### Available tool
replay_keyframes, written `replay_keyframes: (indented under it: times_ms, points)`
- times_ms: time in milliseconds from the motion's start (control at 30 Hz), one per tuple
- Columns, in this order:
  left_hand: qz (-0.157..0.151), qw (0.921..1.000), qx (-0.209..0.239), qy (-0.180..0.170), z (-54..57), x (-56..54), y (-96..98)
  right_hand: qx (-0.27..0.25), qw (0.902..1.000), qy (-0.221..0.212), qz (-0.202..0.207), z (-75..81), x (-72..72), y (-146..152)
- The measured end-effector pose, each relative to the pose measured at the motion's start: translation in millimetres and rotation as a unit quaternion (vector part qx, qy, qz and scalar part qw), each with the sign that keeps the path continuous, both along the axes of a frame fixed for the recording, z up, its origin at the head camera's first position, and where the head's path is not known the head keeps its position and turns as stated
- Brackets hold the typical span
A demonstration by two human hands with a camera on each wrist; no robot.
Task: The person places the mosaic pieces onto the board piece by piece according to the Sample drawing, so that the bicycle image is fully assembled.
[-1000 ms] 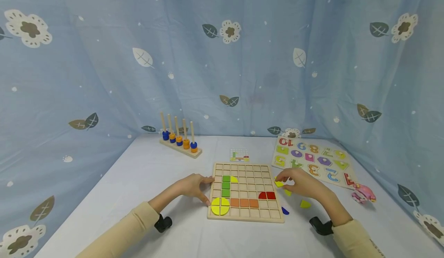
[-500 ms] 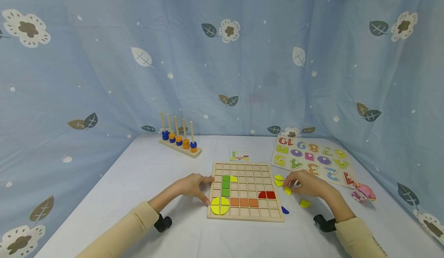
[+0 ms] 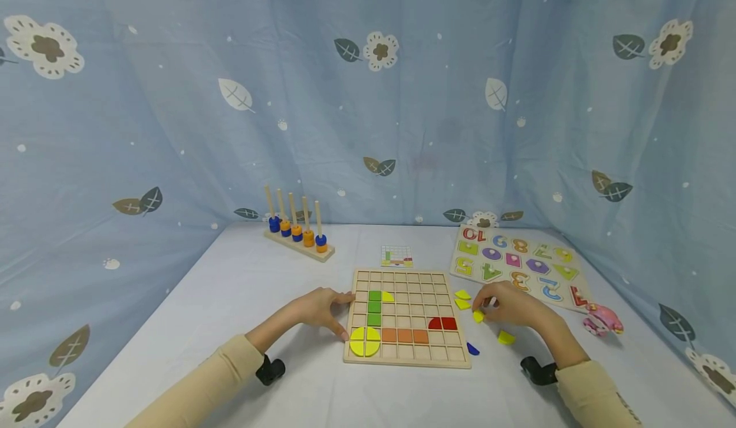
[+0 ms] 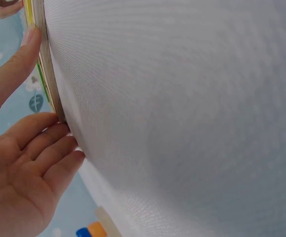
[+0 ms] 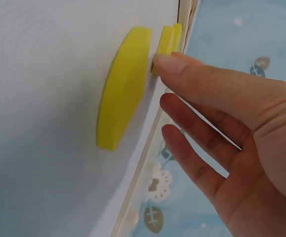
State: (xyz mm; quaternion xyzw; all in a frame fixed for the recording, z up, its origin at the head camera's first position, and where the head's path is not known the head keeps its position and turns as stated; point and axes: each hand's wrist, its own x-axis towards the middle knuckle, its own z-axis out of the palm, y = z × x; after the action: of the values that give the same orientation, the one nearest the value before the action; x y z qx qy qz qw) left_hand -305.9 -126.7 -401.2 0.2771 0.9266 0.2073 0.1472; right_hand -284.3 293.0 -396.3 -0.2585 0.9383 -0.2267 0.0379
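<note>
A wooden grid board [image 3: 407, 354] lies on the table with green, orange, red and yellow pieces in its cells. My left hand [image 3: 319, 308] rests against the board's left edge; in the left wrist view the thumb and nearly straight fingers [image 4: 59, 158] touch its side. Right of the board, my right hand [image 3: 506, 303] pinches a small yellow piece [image 3: 478, 316] between thumb and index finger. Its other fingers are spread apart in the right wrist view. A yellow quarter-circle piece [image 3: 506, 338] lies nearer me, with two more yellow pieces [image 3: 462, 303] beside the board's edge.
A blue piece [image 3: 473, 349] lies off the board's right edge. Behind the board is a small pattern card [image 3: 397, 256]. A peg stand [image 3: 299, 244] with rings stands back left. A number puzzle [image 3: 517, 265] and a pink toy [image 3: 604, 321] occupy the right side.
My right hand has moved right and toward me, leaving the yellow pieces at the board's edge for another yellow piece, which has shifted slightly. My left hand has stayed put.
</note>
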Motion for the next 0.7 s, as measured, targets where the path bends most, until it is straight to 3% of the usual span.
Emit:
replay_keyframes:
  times_ms: [367,700]
  points:
    - [-0.002,1.0000,0.001,0.001,0.2,0.2,-0.2,-0.005,0.9999,0.005,0.012,-2.6,-4.3,5.0]
    - [0.000,1.0000,0.000,0.003,-0.5,-0.4,0.0,0.012,0.9995,0.020,0.020,6.5,-1.0,-2.7]
